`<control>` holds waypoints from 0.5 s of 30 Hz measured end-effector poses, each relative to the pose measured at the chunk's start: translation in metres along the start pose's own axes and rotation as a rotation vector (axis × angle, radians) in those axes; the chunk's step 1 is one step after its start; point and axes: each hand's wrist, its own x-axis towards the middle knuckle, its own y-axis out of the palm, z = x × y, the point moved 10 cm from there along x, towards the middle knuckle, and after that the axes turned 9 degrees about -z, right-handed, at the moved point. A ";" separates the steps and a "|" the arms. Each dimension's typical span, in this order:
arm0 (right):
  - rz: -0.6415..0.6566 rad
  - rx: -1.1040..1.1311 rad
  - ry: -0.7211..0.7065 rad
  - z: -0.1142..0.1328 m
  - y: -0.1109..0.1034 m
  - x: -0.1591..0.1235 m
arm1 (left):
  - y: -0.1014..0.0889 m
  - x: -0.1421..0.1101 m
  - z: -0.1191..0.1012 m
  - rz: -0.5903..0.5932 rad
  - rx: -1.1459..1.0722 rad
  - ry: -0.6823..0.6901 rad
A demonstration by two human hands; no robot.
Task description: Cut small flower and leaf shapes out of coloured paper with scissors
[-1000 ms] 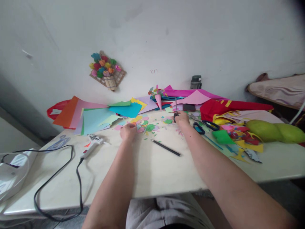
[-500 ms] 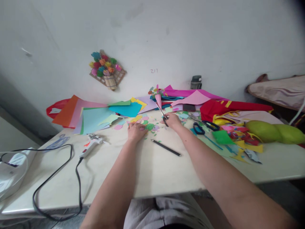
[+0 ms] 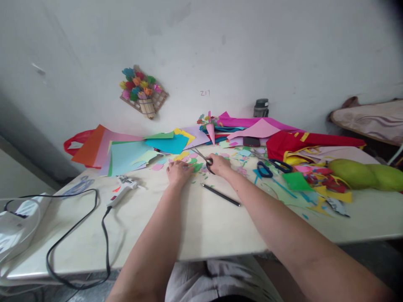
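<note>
My right hand (image 3: 220, 165) grips a pair of scissors (image 3: 201, 155) by its dark handles, the blades parted and pointing up and left. To its left, my left hand (image 3: 178, 171) is low over the table with bent fingers closed on a small piece of paper, mostly hidden. A green paper piece (image 3: 197, 167) lies by its thumb, among pink, yellow and green cut-outs. A black pen (image 3: 220, 194) lies just in front of the hands. Beyond the scissors stands a pink paper cone (image 3: 210, 132) with small colourful paper flowers (image 3: 203, 120) behind it.
Coloured sheets (image 3: 126, 157) and a corded glue gun (image 3: 122, 191) are at left, near a white power strip (image 3: 22, 226). At right lie another pair of scissors (image 3: 264, 169), paper scraps (image 3: 317, 178), red cloth (image 3: 292, 144) and a green cushion-like object (image 3: 355, 174).
My right hand has moved slightly left and down. The scissors have swung leftward, away from the pink cone, and their blades are parted. My left hand has stayed almost in place.
</note>
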 end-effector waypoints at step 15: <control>-0.140 0.146 0.188 -0.041 -0.019 0.009 | 0.005 0.007 0.007 -0.002 -0.188 -0.071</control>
